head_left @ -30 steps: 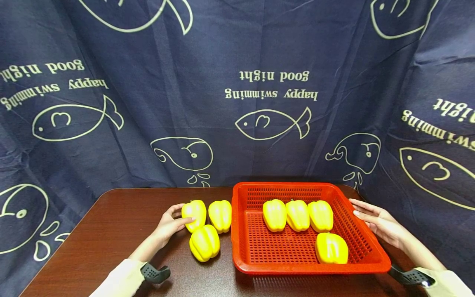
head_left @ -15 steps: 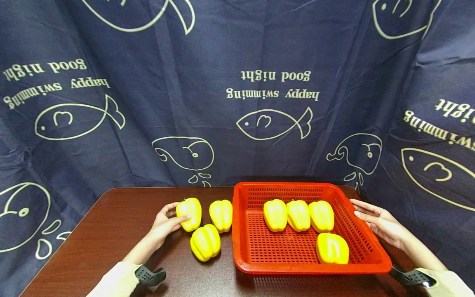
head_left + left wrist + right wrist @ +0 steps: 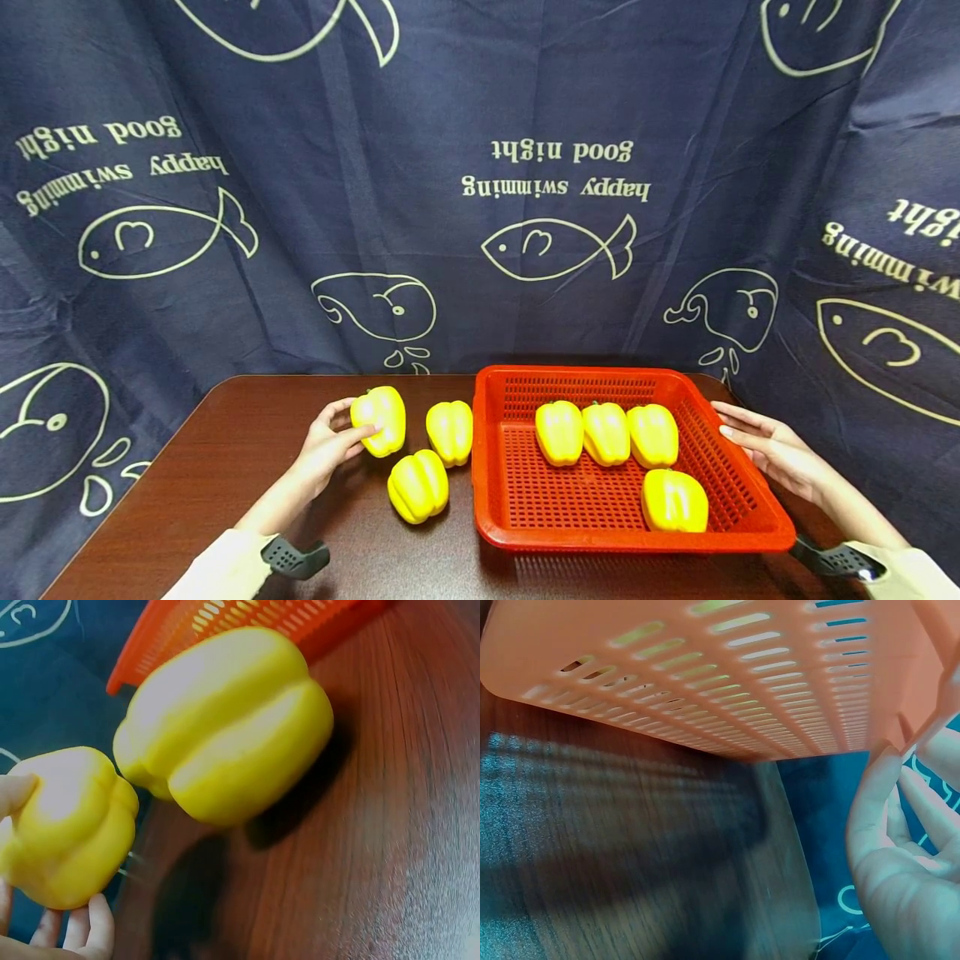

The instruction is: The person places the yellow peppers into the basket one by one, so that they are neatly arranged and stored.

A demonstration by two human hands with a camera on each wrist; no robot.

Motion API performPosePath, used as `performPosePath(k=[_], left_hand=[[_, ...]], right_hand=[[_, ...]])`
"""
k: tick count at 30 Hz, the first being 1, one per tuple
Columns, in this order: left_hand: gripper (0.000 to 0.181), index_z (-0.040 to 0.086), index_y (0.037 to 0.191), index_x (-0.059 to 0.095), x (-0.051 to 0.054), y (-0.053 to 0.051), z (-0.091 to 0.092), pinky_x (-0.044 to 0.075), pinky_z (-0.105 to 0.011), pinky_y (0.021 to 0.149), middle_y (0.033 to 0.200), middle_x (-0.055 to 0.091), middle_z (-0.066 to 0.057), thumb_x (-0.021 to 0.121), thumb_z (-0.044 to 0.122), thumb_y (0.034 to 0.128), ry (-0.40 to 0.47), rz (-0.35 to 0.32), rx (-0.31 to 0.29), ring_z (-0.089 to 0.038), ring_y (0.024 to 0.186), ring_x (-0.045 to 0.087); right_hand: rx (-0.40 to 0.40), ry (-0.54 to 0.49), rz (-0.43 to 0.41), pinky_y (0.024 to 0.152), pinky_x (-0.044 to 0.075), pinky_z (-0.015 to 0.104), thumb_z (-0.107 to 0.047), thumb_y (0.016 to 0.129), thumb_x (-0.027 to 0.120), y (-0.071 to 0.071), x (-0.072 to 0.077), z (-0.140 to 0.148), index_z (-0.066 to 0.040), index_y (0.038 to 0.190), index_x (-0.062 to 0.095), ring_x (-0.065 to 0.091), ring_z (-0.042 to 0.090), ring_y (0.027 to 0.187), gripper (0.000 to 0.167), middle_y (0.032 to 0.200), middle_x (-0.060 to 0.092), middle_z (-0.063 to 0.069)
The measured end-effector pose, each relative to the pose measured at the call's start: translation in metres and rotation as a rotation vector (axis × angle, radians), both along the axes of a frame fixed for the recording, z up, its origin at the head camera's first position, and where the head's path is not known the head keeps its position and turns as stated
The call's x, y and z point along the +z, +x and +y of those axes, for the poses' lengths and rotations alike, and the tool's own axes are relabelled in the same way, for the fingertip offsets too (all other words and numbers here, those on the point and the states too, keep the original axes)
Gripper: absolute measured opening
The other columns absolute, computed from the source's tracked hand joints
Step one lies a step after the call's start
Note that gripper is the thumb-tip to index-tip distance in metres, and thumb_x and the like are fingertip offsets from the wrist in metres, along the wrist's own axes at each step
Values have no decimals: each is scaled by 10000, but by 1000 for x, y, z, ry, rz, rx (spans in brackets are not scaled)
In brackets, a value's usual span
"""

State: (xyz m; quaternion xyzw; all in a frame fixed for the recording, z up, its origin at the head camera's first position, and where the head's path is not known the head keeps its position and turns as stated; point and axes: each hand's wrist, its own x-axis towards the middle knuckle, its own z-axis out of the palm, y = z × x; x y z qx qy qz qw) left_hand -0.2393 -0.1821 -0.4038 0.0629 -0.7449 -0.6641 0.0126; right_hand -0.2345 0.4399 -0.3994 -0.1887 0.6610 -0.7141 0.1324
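In the head view, my left hand (image 3: 321,446) holds a yellow bell pepper (image 3: 381,421), thumb on its near face and fingers behind. The left wrist view shows this pepper (image 3: 71,825) between thumb and fingertips. Close by lie two more bell peppers, one nearer (image 3: 418,487) and one beside the basket (image 3: 450,433). The red basket (image 3: 633,541) has several yellow bell peppers inside, three in a row (image 3: 606,433) and one nearer (image 3: 675,500). My right hand (image 3: 783,462) touches the basket's right rim from outside, fingers fairly straight; the right wrist view shows the thumb (image 3: 877,784) at the rim.
The brown wooden table (image 3: 225,450) carries everything. Behind it hangs a dark blue curtain (image 3: 450,108) with fish and whale drawings. The basket's perforated side wall (image 3: 742,682) fills the upper right wrist view.
My left hand has moved left with its bell pepper and raised it slightly, widening the gap to the other two. The right hand stays at the basket rim.
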Motion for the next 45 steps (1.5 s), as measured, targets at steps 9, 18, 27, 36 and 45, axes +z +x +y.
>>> performPosePath(k=[9,18,27,36,45], left_hand=[[675,58,1395,321,24,9,6,537,-248,802,1203,501,-83,707,153,849,65,-8,9,-13,850,610],[634,64,1381,327,42,18,18,538,-237,794,1190,495,-72,682,121,859,82,17,-16,-26,874,600],[604,56,1364,341,55,26,35,549,-227,780,1184,491,-81,675,116,864,123,42,-42,-46,869,614],[592,56,1348,357,67,32,56,550,-231,775,1184,496,-107,679,115,855,128,69,-84,-71,864,620],[574,69,1327,403,76,35,79,554,-295,807,1199,514,-140,690,116,832,122,79,-146,-123,918,615]], right_hand=[[-2,4,2,835,564,282,30,1005,365,-1,0,-1,-270,1295,572,656,89,1063,465,1236,641,-130],[18,-25,1,842,560,284,45,1003,353,-3,1,-2,-254,1306,571,660,103,1065,478,1243,641,-119],[11,-37,0,837,563,284,49,1003,348,-2,0,-3,-249,1298,576,660,104,1063,477,1240,641,-116],[27,-51,-3,845,560,284,52,1004,337,-1,-1,-2,-244,1307,571,658,109,1070,484,1247,640,-110],[46,-65,-8,853,557,287,49,1006,337,0,-2,0,-247,1315,568,654,112,1081,486,1259,636,-109]])
